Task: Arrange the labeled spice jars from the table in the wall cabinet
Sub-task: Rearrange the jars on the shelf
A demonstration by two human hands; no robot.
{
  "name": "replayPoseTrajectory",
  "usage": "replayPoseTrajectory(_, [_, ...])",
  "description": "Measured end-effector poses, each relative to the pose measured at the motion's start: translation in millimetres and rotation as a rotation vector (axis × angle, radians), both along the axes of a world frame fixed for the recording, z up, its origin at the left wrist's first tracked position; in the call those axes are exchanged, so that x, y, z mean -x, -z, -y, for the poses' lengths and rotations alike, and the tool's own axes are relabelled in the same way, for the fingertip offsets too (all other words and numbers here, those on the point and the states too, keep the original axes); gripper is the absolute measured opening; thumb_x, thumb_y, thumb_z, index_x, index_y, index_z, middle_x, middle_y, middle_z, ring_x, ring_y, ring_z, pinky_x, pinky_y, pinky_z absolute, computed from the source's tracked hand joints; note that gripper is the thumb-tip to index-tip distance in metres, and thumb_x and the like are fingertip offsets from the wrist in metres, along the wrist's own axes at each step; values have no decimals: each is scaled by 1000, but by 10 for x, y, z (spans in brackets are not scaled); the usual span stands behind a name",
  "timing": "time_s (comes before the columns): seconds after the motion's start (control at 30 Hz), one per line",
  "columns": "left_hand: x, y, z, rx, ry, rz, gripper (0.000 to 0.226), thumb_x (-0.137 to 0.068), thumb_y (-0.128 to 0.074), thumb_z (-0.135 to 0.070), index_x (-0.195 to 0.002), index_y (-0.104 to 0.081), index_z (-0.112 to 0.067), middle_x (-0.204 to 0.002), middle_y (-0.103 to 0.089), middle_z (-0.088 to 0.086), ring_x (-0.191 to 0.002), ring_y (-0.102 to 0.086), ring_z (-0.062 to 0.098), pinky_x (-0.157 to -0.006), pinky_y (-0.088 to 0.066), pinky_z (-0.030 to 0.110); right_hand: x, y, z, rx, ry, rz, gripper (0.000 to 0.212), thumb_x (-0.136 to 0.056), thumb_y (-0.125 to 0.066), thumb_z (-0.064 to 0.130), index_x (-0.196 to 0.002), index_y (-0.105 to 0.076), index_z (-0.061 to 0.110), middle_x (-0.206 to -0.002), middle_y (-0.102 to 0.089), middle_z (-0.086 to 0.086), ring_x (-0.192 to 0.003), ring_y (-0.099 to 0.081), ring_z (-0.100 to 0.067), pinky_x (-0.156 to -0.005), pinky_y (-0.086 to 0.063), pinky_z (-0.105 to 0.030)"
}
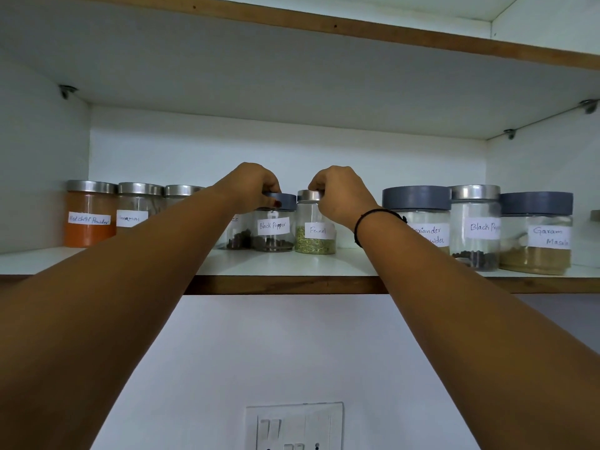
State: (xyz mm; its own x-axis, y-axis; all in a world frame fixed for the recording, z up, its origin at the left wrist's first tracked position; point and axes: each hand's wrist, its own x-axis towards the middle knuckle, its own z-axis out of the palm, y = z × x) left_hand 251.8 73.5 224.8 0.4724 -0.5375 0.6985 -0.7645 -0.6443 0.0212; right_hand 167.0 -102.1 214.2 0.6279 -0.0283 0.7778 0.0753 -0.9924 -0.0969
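Note:
Both arms reach up to the white cabinet shelf [292, 264]. My left hand [251, 186] grips the grey lid of a glass jar labelled Black Pepper [274, 237]. My right hand [341, 196] grips the steel lid of the jar labelled Fennel [315, 238], which holds green seeds. Both jars stand side by side on the shelf, touching or nearly so. Behind the left arm a jar with dark whole spice [235, 238] is partly hidden.
Left on the shelf stand a Red Chilli Powder jar [89, 219], a Cinnamon jar [136, 206] and one more steel lid. To the right are Coriander Powder [418, 219], a second Black Pepper jar [475, 228] and Garam Masala [537, 235]. A switch plate [293, 427] sits on the wall below.

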Motion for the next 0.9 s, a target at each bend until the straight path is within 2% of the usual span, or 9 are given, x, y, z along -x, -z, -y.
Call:
replayPoseTrajectory(0.23, [-40, 50, 67, 3, -37, 35, 18, -90, -71, -16, -106, -71, -7, -99, -70, 9, -87, -58, 19, -75, -42, 31, -82, 69, 21, 26, 21, -20, 49, -81, -51, -7, -123, -66, 15, -121, -64, -8, -108, -60, -27, -79, -44, -26])
replayPoseTrajectory(0.37, [-69, 108, 76, 24, -33, 63, 20, -91, -70, -17, -107, -72, -6, -100, -71, 10, -93, -62, 26, -85, -50, 40, -122, 131, 57, 44, 33, 3, 52, -79, -49, -5, -122, -64, 20, -114, -63, -9, -116, -49, -25, -79, -42, -28])
replayPoseTrajectory(0.47, [-78, 126, 84, 13, -37, 78, 19, -92, -67, -17, -107, -73, -6, -100, -71, 11, -94, -62, 27, -86, -51, 41, -123, 133, 46, 102, 54, -17, 42, -79, -48, -7, -112, -66, 10, -105, -66, -10, -116, -45, -27, -80, -45, -31])
replayPoseTrajectory(0.6, [-116, 138, 88, -30, -59, 113, 18, -96, -63, -18, -93, -70, -2, -88, -67, 13, -86, -62, 31, -76, -47, 38, -114, 124, 10, 150, 97, -49, 32, -81, -48, -7, -106, -64, 5, -104, -65, -12, -115, -47, -29, -77, -41, -30])
replayPoseTrajectory(0.8, [-142, 142, 91, -78, -78, 139, 26, -97, -61, -18, -81, -61, 3, -72, -54, 12, -71, -50, 25, -66, -35, 33, -105, 151, 10, 170, 119, -95, 36, -83, -49, -7, -115, -61, 5, -111, -63, -14, -120, -46, -30, -79, -40, -31])
replayPoseTrajectory(0.9, [-139, 143, 90, -90, -78, 150, 25, -98, -60, -19, -85, -64, 1, -77, -60, 15, -74, -55, 28, -69, -42, 38, -75, 163, 8, 205, 124, -127, 35, -86, -50, -3, -119, -57, 5, -117, -61, -13, -120, -46, -31, -78, -36, -29])
